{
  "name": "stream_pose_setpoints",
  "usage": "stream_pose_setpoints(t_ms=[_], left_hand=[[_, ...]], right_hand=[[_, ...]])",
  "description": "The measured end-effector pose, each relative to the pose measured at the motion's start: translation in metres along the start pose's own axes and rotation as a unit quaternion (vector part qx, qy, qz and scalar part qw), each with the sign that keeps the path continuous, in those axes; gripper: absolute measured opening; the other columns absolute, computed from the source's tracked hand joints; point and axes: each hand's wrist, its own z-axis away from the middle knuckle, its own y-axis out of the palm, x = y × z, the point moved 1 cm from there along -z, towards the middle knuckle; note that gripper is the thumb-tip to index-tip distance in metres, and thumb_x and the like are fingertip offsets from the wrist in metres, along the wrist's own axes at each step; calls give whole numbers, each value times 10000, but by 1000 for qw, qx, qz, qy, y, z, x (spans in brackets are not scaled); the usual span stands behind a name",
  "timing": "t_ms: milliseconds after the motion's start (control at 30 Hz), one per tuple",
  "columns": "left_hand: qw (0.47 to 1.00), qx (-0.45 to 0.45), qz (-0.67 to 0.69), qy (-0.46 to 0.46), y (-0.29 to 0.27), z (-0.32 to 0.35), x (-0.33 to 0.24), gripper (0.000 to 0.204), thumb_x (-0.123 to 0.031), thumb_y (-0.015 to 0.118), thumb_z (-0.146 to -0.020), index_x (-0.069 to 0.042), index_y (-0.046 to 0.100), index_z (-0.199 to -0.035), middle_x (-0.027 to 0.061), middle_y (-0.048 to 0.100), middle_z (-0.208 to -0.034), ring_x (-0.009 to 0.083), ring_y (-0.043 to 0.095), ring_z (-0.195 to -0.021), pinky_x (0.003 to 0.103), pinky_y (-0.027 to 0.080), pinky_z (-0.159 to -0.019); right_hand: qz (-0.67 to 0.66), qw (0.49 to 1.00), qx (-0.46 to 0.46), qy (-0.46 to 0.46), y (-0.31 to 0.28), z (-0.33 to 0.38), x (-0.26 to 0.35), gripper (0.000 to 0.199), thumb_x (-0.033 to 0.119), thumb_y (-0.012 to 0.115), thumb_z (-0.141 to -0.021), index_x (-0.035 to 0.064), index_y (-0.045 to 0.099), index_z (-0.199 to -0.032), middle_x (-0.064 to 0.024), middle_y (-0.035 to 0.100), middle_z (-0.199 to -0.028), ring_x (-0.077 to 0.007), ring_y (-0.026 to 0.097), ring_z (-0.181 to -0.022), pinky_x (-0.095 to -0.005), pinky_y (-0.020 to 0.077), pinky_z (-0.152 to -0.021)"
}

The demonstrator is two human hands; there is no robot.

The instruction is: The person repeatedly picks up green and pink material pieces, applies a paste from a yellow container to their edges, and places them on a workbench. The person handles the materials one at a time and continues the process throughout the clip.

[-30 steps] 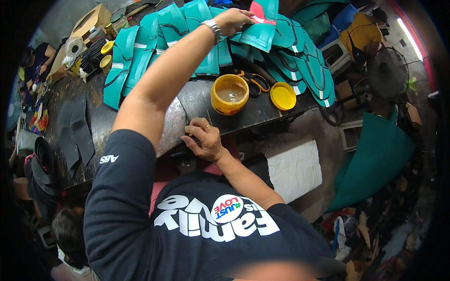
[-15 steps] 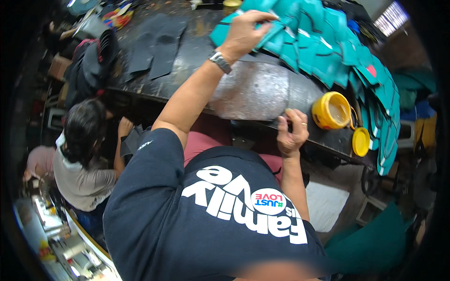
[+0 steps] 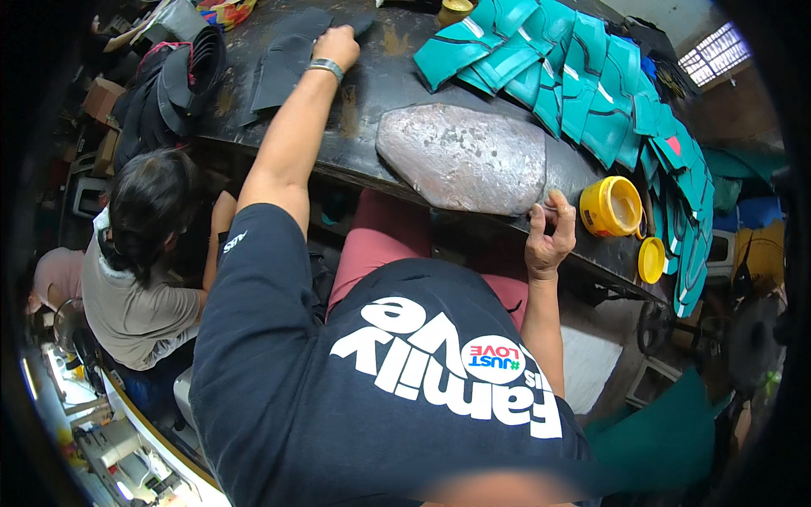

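Note:
My left hand (image 3: 338,47) is stretched to the far left of the table, its fingers closed on a flat dark grey cut piece (image 3: 361,25). More such dark grey pieces (image 3: 283,69) lie beneath and beside it. Close to the table's front edge, my right hand (image 3: 551,237) is held with thumb and fingers curled together beside the right end of a worn, greyish slab (image 3: 460,160). Whatever those fingers hold, if anything, is too small to make out. To the right of that hand, an open yellow tub (image 3: 598,208) holds a tan substance.
Overlapping teal cut pieces (image 3: 583,93) with black and white marks fan along the table's (image 3: 359,110) far right side. A yellow lid (image 3: 650,260) lies by the tub. Curved black pieces (image 3: 173,80) are stacked at the left. Another person (image 3: 144,270) sits close on my left.
My left hand has swung left from the teal pieces to the dark grey pieces and closed on one. My right hand stays beside the slab. The view has shifted slightly.

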Motion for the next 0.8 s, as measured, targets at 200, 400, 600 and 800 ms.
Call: stream_pose_setpoints(t_ms=[200,400,600,800], left_hand=[[894,-177,371,175,-110,52,-8,514,38,625,-860,-42,568,-1365,122,647,-1263,184,608,-1152,320,471,-1007],[756,213,506,357,-102,147,-99,570,-34,546,-875,-81,519,-1443,131,631,-1340,250,627,-1160,339,474,-1007],[822,337,330,319,-59,182,-140,449,-153,653,-924,-122,606,-1369,144,698,-960,154,622,-840,313,502,-784],[849,296,276,339,-63,181,-141,488,-190,737,-874,-173,629,-1350,102,550,-668,140,426,-592,337,420,-577]], right_hand=[[-13,999,27,18,-2,0,0,357,14,680,-900,-21,594,-1245,-89,615,-990,-125,642,-756,-243,531,-728],[-148,980,-21,130,-2,-10,1,296,204,560,-1027,-15,604,-1222,-88,585,-1098,-108,602,-801,-218,491,-684],[-47,992,29,118,-3,-36,-3,395,360,512,-1045,24,705,-1123,-105,579,-1161,-195,542,-1134,-331,458,-947],[156,972,172,20,24,-63,-9,482,476,480,-1017,99,683,-1238,-148,448,-1508,-365,338,-1409,-566,208,-1153]])
